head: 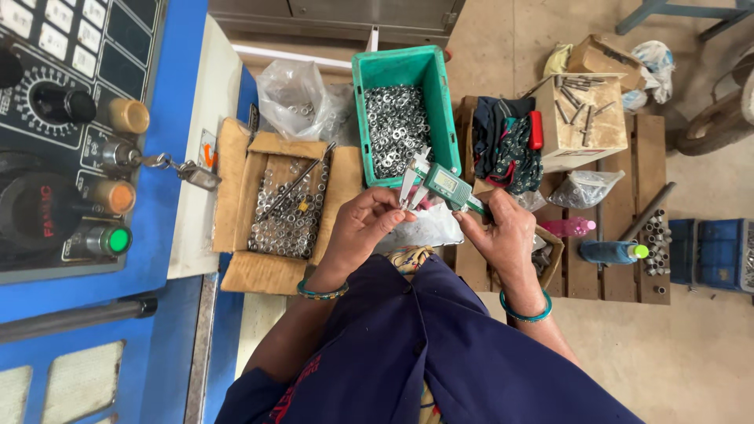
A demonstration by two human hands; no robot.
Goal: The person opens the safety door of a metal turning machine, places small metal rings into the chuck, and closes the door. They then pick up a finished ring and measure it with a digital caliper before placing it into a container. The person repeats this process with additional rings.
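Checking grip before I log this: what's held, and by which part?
Right hand grips the digital caliper by its beam end; left hand fingertips at its jaws, any part there hidden.

Part between the caliper (437,185) tips is too small to tell, possibly a ring, masked by left hand (363,228) fingertips. Right of the caliper, the beam's end is hidden inside the right hand (503,235). Far left, control panel (71,133) cut by frame edge. Far right, blue crates (719,253) cropped.

hands: 2 (363,228) (503,235) | digital caliper: 1 (440,187) | green bin: 1 (393,67) | open cardboard boxes: 2 (236,204) (585,137) | bottles: 2 (572,228) (616,252) | bangles: 2 (322,294) (525,316)
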